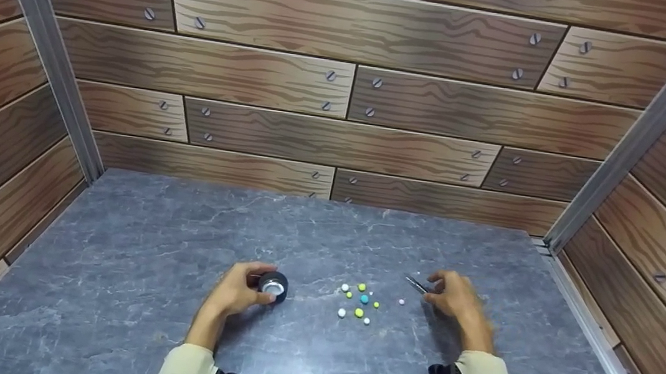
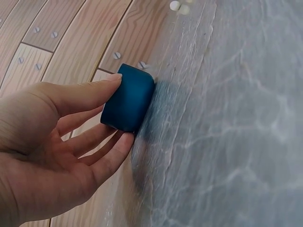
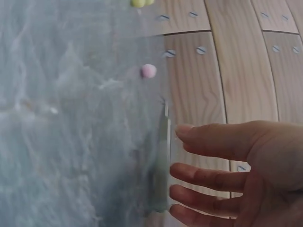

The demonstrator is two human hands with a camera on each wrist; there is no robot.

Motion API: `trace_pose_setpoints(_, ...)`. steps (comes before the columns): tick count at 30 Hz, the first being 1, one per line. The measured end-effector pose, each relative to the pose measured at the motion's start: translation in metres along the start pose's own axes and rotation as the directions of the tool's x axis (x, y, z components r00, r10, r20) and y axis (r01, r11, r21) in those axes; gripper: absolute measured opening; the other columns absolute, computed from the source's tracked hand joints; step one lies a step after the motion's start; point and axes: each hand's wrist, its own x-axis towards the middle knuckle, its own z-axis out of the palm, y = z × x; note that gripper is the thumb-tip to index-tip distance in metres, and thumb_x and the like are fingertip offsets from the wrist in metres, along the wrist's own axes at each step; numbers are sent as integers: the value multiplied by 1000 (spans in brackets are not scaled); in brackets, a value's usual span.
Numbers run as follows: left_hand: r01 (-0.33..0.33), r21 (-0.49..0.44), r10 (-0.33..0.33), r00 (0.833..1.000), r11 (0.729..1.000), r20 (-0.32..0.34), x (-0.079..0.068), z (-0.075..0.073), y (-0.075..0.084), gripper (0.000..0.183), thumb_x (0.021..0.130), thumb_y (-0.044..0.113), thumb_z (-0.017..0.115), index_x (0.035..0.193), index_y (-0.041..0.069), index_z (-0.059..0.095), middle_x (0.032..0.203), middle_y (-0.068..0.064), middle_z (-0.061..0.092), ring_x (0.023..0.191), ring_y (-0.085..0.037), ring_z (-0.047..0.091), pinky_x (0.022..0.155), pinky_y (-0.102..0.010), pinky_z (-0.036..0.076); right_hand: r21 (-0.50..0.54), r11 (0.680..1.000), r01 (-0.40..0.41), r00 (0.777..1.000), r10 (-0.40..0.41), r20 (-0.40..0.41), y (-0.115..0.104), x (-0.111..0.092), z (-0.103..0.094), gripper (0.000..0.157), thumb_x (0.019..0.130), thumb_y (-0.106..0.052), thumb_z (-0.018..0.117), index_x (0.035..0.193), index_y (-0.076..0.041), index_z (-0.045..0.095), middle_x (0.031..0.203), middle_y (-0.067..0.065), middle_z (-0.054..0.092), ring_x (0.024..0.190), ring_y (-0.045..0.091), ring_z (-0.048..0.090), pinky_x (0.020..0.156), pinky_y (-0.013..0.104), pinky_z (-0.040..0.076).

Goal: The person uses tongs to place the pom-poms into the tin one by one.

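My left hand (image 1: 238, 289) holds a small round cup (image 1: 273, 287), dark outside and silvery inside, on the grey table. In the left wrist view the cup (image 2: 129, 98) looks dark blue, with the thumb at its upper edge and fingertips at the opposite side. A pair of slim metal tweezers (image 1: 416, 285) lies at the right. My right hand (image 1: 455, 296) reaches down beside it, thumb and fingers apart. In the right wrist view the fingertips are right by the tweezers (image 3: 164, 165), not wrapped round them.
Between the hands several small beads lie scattered, among them a blue bead (image 1: 364, 300), yellow ones and white ones. A pale pink bead (image 1: 401, 302) sits apart, nearer the tweezers. Wood-patterned walls (image 1: 270, 79) enclose the marbled table (image 1: 132, 239) at the back and both sides.
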Motion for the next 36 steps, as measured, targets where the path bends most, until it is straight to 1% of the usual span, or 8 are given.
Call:
trace_pose_setpoints(7, 14, 6, -14, 1000, 1000, -9, 1, 1, 0, 55, 78, -8, 81, 130, -11, 63, 123, -29, 70, 108, -38, 70, 96, -48, 57, -8, 1000, -22, 999, 22, -32, 3, 9, 6, 30, 79, -8, 82, 106, 4, 73, 101, 25, 77, 98, 40, 74, 88, 54, 58)
trace_pose_setpoints(11, 12, 20, -12, 1000, 1000, -13, 1, 2, 0, 54, 78, -8, 81, 129, -11, 64, 123, -29, 70, 108, -39, 70, 97, -50, 57, -23, 998, -50, 998, 49, -37, 4, 14, 8, 23, 80, -11, 82, 99, 1, 75, 98, 23, 77, 94, 38, 73, 84, 53, 57)
trace_pose_setpoints(15, 27, 29, -26, 1000, 999, -15, -1, 3, 1, 54, 79, -8, 81, 130, -9, 64, 125, -29, 69, 111, -39, 70, 100, -52, 56, -56, 996, -73, 997, 71, -33, 4, 18, 11, 17, 82, -14, 82, 93, -4, 76, 95, 19, 76, 89, 33, 71, 78, 52, 56)
trace_pose_setpoints(18, 24, 34, -24, 1000, 999, -20, -2, 4, 2, 54, 79, -9, 80, 130, -10, 63, 126, -30, 69, 113, -41, 69, 102, -53, 55, -86, 994, -63, 998, 61, -30, 3, 20, 12, 14, 82, -15, 81, 89, -6, 74, 91, 16, 75, 85, 32, 69, 74, 51, 54)
trace_pose_setpoints(23, -32, 31, 33, 999, 999, -36, -5, 6, 3, 53, 79, -11, 78, 130, -14, 61, 126, -34, 67, 114, -45, 68, 103, -55, 54, -107, 994, -37, 999, 33, -33, 1, 21, 14, 10, 83, -12, 79, 84, -6, 72, 88, 15, 74, 83, 32, 68, 73, 52, 54)
trace_pose_setpoints(26, -48, 32, 50, 998, 998, -46, -6, 10, 3, 52, 81, -11, 76, 130, -14, 60, 125, -35, 66, 116, -45, 67, 102, -54, 55, -115, 993, -40, 999, 36, -35, 1, 21, 13, 10, 84, -12, 78, 82, -6, 71, 86, 14, 73, 82, 32, 67, 74, 52, 54)
trace_pose_setpoints(31, -42, 17, 43, 996, 999, -72, -6, 15, 1, 51, 82, -11, 75, 131, -14, 60, 126, -35, 66, 117, -44, 66, 100, -53, 57, -107, 993, -40, 998, 36, -43, -1, 17, 10, 11, 85, -12, 78, 80, -6, 71, 82, 12, 71, 79, 29, 65, 72, 49, 53)
trace_pose_setpoints(36, -12, -11, 11, 995, 1000, -98, -8, 15, 0, 52, 81, -13, 75, 131, -14, 60, 128, -35, 65, 117, -44, 66, 100, -52, 57, -79, 997, -7, 999, 3, -46, -8, 11, 9, 10, 85, -11, 77, 80, -7, 70, 76, 6, 66, 74, 23, 59, 66, 41, 48)
